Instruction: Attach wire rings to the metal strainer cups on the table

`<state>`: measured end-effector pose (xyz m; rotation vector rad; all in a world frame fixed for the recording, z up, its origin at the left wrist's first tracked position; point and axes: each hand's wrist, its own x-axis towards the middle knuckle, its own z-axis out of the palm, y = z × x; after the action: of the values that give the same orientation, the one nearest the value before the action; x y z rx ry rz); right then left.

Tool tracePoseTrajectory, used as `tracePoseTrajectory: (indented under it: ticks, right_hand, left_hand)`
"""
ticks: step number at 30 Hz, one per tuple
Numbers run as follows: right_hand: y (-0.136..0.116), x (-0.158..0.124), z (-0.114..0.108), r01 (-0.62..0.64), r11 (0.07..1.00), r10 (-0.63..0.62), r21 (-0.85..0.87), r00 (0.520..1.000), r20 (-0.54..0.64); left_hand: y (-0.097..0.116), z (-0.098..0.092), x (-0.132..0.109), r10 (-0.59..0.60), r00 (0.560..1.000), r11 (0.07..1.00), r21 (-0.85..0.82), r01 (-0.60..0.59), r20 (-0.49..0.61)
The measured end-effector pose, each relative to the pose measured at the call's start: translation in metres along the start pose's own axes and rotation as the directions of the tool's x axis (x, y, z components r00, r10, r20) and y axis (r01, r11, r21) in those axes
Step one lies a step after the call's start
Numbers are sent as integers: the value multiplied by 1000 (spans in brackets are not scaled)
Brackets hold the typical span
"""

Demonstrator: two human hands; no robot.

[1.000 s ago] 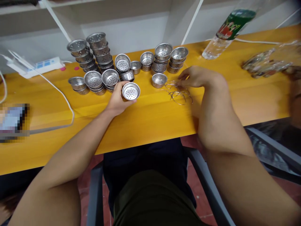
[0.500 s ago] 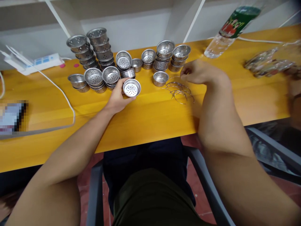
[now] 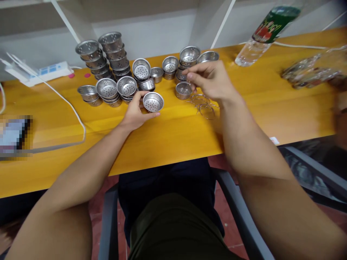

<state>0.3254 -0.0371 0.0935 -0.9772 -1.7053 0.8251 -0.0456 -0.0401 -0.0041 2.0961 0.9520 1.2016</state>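
My left hand (image 3: 135, 112) is closed round a small perforated metal cup (image 3: 153, 102), its open mouth tilted up toward me. Above another single metal cup (image 3: 183, 91), my right hand (image 3: 210, 79) has thumb and fingers pinched together; whatever is between them is too small to make out. Just below that hand lies a loose heap of thin wire rings (image 3: 204, 107) on the orange table. Similar cups stand in low stacks (image 3: 189, 54) behind my right hand, which partly covers them.
Tall stacks of cups (image 3: 112, 54) stand at the back left, with shorter stacks (image 3: 107, 88) in front. A power strip (image 3: 51, 72), a white cable and a blurred phone (image 3: 13, 133) are further left. A water bottle (image 3: 257, 43) and plastic-wrapped items (image 3: 306, 72) are at right.
My right hand has moved left from over the wire rings to above the single cup, fingers still pinched. The cup in my left hand has shifted and tilted slightly.
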Motion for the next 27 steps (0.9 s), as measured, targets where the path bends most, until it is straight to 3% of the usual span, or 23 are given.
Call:
tracePoseTrajectory:
  ticks: [4, 9, 18, 27]
  right_hand:
    - [11, 0, 45, 54, 998, -56, 45, 997, 43]
    - [-1, -8, 84, 125, 991, -128, 50, 989, 70]
    - [-14, -21, 97, 115, 990, -127, 79, 979, 160]
    - [-19, -23, 93, 72, 997, -67, -28, 989, 130]
  left_hand:
    - [2, -2, 2, 24, 999, 999, 36, -23, -28]
    - [9, -4, 1, 80, 994, 990, 119, -71, -73]
    - [17, 2, 0, 20, 1000, 1000, -17, -20, -16]
    - [15, 11, -7, 49, 999, 996, -76, -48, 19]
